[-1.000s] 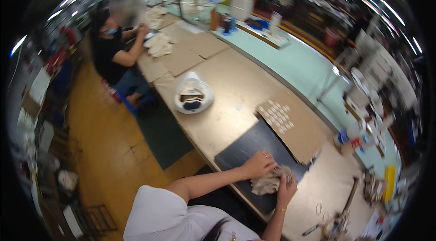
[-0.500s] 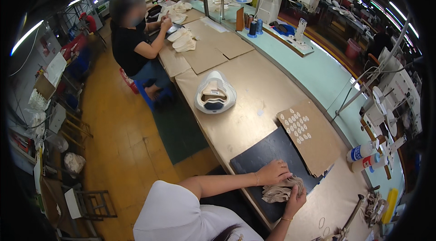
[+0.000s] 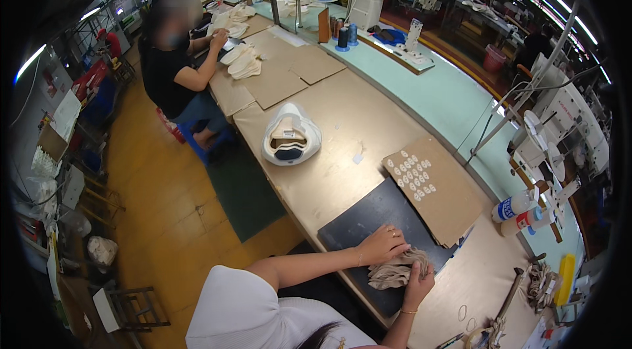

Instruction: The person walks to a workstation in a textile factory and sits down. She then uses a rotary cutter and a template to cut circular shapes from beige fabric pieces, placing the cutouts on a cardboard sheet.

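A layered bundle of beige fabric pieces (image 3: 390,275) lies on a dark flat mat (image 3: 352,223) at the near edge of the table. My left hand (image 3: 384,244) is bent over the bundle's far side, its fingertips pressed to the upper layers. From the right, my right hand (image 3: 419,285) grips the same bundle between thumb and fingers. The layers curve upward between both hands. Some of my right fingers are hidden behind the fabric.
Cardboard sheets with white oval stickers (image 3: 431,192) overlap the mat. A white shoe-shaped object (image 3: 291,135) stands farther up the table. Bottles (image 3: 515,205) are at the right, near a hammer-like tool (image 3: 508,293). A co-worker (image 3: 176,66) sits at the far left, beside pale cut pieces (image 3: 242,61).
The whole view has shifted, so the table and its things sit farther left in the picture. Both hands stay on the fabric bundle, with only slight finger movement.
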